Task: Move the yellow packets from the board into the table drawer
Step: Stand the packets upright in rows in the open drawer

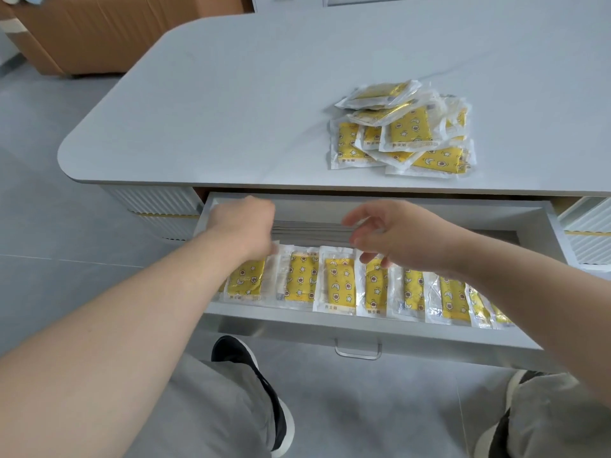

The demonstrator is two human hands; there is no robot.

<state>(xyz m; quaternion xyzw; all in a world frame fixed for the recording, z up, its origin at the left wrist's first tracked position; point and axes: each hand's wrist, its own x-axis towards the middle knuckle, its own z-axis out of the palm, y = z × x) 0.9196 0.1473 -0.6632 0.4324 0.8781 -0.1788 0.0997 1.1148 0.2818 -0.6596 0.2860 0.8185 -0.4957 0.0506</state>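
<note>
grey table [231,94], drawer [363,328] open beneath: yellow packets [410,130] piled on top at right, row [339,285] in drawer; left hand [244,226] at row's left end, grip hidden; right hand [403,236] loose, empty, above row; keep next ones flat, overlapping evenly.

Bare arms, grey trousers and black shoes are shown.
The left forearm [132,325] and right forearm [529,299] are left uncovered down to the left hand [241,226] and right hand [406,239]. Light grey trousers [205,411] are worn; a black left shoe [254,381] with laces and white sole is seen at 6 o'clock, the right shoe [515,391] at 5 o'clock.
</note>
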